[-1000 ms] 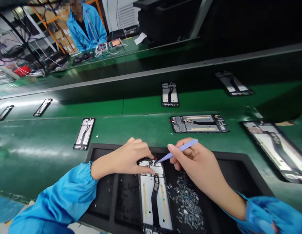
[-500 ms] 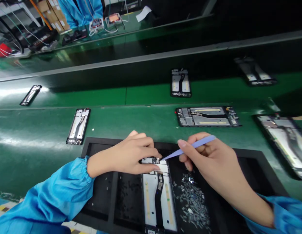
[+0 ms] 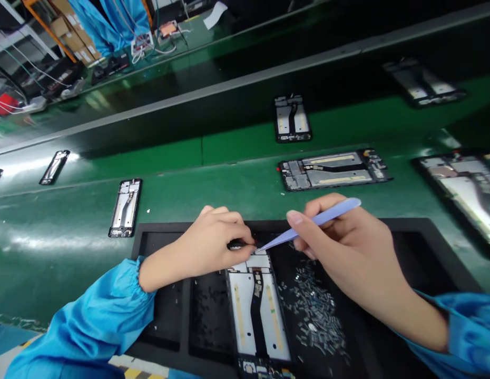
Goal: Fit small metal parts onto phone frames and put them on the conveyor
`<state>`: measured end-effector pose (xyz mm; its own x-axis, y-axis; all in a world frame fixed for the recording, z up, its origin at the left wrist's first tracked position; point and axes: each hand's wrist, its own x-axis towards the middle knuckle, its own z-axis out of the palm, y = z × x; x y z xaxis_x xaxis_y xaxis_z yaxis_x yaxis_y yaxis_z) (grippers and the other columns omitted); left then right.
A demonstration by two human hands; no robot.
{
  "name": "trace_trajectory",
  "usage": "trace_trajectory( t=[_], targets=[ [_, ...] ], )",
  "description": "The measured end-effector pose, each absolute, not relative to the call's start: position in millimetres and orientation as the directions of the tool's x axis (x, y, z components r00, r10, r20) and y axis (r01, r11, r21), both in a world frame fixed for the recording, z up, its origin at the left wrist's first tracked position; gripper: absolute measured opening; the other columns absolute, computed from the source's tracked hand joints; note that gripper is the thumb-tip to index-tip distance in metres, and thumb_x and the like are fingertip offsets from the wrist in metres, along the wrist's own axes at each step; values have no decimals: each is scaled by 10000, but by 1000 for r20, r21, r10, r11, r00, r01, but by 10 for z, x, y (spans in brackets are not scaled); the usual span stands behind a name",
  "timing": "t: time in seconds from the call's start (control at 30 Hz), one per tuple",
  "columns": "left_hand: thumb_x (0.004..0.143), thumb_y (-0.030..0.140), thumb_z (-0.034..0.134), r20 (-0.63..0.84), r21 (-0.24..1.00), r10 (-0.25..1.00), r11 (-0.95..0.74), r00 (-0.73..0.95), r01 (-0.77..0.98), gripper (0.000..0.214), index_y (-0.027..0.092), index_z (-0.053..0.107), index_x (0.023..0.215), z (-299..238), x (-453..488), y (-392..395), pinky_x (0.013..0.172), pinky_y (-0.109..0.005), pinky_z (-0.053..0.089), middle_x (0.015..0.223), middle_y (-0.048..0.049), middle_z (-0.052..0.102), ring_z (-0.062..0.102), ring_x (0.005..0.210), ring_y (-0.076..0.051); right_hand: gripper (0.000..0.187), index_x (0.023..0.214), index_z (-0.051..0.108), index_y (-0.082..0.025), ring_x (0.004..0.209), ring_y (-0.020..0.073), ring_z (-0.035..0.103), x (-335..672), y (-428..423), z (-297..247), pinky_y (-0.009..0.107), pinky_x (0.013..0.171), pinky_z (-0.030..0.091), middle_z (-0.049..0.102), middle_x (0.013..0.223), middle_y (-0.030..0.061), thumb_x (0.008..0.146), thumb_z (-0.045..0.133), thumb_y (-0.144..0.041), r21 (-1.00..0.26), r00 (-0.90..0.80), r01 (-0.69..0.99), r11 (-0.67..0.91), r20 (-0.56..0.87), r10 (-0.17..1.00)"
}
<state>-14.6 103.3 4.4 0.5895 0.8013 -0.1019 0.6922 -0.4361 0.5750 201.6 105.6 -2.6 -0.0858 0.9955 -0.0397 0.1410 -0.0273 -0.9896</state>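
My left hand point(image 3: 207, 247) pinches the top end of a phone mid-frame point(image 3: 256, 310), which lies in a black foam tray point(image 3: 411, 223). Its fingertips hide part of that end, along with a small dark part. My right hand point(image 3: 340, 242) grips a lilac plastic pry tool point(image 3: 320, 221). The tool's tip reaches the frame's top end beside my left fingertips. Below my right hand, a heap of small metal parts point(image 3: 314, 310) lies in the tray, next to the frame.
Several more phone frames, including one point(image 3: 334, 169) and another point(image 3: 125, 208), lie on a green conveyor belt point(image 3: 55, 216) beyond the tray. A metal rail point(image 3: 237, 84) runs behind it. A co-worker's blue sleeve point(image 3: 110, 26) shows across the line.
The whole scene has shifted upward and tilted as my head moved. My left fingers have drawn in over the frame's top end. The pry tool stays at that end.
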Motion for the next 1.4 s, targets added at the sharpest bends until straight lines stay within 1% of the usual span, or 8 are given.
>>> trace_trajectory(
  t=[0.13,0.27,0.47,0.73,0.93,1.07,1.27,1.4],
  targets=[
    [959,245,681,-129,457,786,-494,605,740,93,198,755,927,101,-79,1000,781,-329,367,893,10,696,644,860,-179,423,768,531,-258,385,122,511,2044,1005,-52,250,363,370,584,491,-49,869,747,-608,-980,-77,194,47,33,996],
    [937,199,676,-90,417,787,-526,610,741,84,163,751,924,77,-69,975,739,-329,407,887,-14,687,663,808,-187,330,831,563,-264,452,149,583,2093,899,-169,287,411,399,625,573,-37,898,749,-528,-918,-13,361,166,173,985],
    [977,177,687,-99,787,749,-344,655,512,109,157,792,955,77,-214,1119,800,-245,522,952,-26,753,711,857,-131,302,823,573,-262,468,156,595,2136,838,-250,315,427,369,628,603,-31,929,715,-507,-836,-33,480,267,287,957],
    [950,173,678,-94,825,735,-320,672,466,121,165,800,946,9,-273,1182,768,-245,532,939,-31,739,697,819,-130,251,778,582,-251,369,94,528,2085,866,-206,288,414,385,694,665,-43,925,705,-414,-757,-143,552,350,328,934],
    [909,129,636,-7,802,719,-411,695,433,182,154,797,990,-40,-291,1150,749,-245,513,933,-32,724,672,798,-125,317,811,556,-251,407,148,601,2049,945,-190,256,393,440,658,552,-29,897,723,-507,-944,-114,325,59,23,993],
    [893,155,626,18,720,710,-497,704,483,183,166,779,993,-17,-281,1116,801,-279,497,945,-29,724,664,827,-146,402,799,520,-239,373,129,566,2010,1023,-157,222,350,419,653,536,-24,849,771,-550,-982,-132,166,-85,-108,985],
    [964,352,696,-10,638,713,-535,701,553,172,190,755,952,-18,-250,1088,822,-306,438,970,-17,738,680,894,-161,369,792,512,-238,390,124,570,2014,1067,-110,215,365,437,652,536,-22,864,765,-497,-983,-113,152,-102,-120,986],
    [995,285,671,-32,682,754,-463,656,566,150,191,749,908,-55,-207,1082,809,-293,424,945,-7,743,683,889,-146,259,920,631,-233,442,133,588,2194,1126,-35,241,424,480,649,581,-25,884,766,-452,-990,47,131,56,62,997]
  ],
)
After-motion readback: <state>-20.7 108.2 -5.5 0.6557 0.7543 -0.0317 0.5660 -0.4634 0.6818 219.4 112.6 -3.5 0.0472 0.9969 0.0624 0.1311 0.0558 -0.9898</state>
